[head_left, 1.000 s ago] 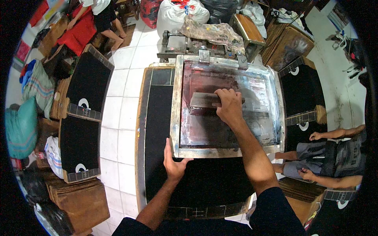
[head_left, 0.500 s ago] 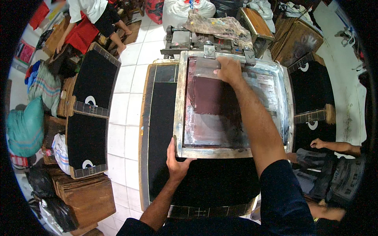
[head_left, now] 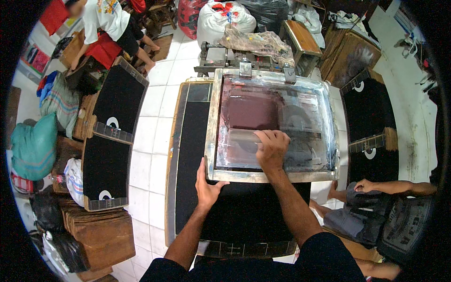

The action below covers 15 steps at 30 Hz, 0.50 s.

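My right hand (head_left: 272, 150) grips a flat squeegee (head_left: 242, 135) lying across the lower middle of a metal-framed printing screen (head_left: 301, 155). A dark maroon ink patch (head_left: 253, 113) shows on the mesh above the blade. My left hand (head_left: 207, 190) holds the lower left corner of the screen frame, thumb along its underside and fingers up the side. The screen hangs from two clamps (head_left: 245, 69) on a metal hinge rig and lies over a black board (head_left: 197, 225) with a marked border.
Black boards with white printed shapes (head_left: 105, 164) line both sides. A white tiled floor (head_left: 145, 197) runs left of my board. A co-worker in white (head_left: 105, 23) bends at top left; another person (head_left: 399, 188) sits at right. Sacks (head_left: 225, 26), a stained cloth (head_left: 253, 44) and cardboard stacks (head_left: 98, 239) surround me.
My right hand drew the squeegee from mid-screen up to the top half a second ago, then down to the lower middle now. My left hand stays on the frame.
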Available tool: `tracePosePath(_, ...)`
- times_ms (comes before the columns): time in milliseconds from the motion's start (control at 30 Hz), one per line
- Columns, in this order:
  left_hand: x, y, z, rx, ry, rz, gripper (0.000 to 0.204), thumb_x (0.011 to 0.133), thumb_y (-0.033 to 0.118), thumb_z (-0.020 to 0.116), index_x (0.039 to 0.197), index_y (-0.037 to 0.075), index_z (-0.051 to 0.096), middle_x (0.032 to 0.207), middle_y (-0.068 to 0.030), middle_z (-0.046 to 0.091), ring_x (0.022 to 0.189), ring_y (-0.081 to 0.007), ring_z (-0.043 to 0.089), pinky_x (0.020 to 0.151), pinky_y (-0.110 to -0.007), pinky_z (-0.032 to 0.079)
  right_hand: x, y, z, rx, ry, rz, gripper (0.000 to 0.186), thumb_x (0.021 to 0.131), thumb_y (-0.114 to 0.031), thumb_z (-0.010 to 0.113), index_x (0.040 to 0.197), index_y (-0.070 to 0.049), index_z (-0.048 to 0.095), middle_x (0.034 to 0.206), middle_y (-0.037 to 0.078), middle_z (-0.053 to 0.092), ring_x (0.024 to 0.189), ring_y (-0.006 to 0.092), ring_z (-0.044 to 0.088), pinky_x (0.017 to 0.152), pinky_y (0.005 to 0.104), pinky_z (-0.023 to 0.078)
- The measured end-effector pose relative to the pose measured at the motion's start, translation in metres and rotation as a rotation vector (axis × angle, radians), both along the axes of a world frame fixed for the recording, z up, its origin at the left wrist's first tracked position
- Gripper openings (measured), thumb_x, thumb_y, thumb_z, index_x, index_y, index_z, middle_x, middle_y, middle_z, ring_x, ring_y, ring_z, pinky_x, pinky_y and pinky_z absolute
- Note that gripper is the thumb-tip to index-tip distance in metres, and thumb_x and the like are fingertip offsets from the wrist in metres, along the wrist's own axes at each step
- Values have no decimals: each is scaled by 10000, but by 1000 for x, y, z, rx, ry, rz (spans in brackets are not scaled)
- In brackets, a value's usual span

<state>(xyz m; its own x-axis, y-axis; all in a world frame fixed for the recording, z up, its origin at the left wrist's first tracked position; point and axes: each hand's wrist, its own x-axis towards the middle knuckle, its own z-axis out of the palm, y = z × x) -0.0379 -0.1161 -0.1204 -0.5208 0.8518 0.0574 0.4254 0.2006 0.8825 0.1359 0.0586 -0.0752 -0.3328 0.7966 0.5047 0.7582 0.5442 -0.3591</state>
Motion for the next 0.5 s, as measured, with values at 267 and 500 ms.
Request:
tracePosePath(267, -10, 11, 110, 272, -9, -48, 1274, 567, 63, 998, 1614, 34, 271, 1511, -253, 499, 1352, -319, 542, 1148, -439, 450, 15, -63, 76, 268, 244, -79, 321, 819, -127, 669, 1129, -182, 735, 1073, 41, 676, 1116, 294, 570, 1062, 530, 329)
tracePosePath(500, -32, -26, 295, 500, 285, -513, 682, 929, 248, 751, 1524, 59, 477, 1431, -200, 579, 1329, -420, 540, 1139, -519, 412, -1, 25, 213, 654, 196, -125, 394, 808, -136, 657, 1197, -185, 698, 1118, 43, 689, 1136, 280, 586, 1092, 488, 328)
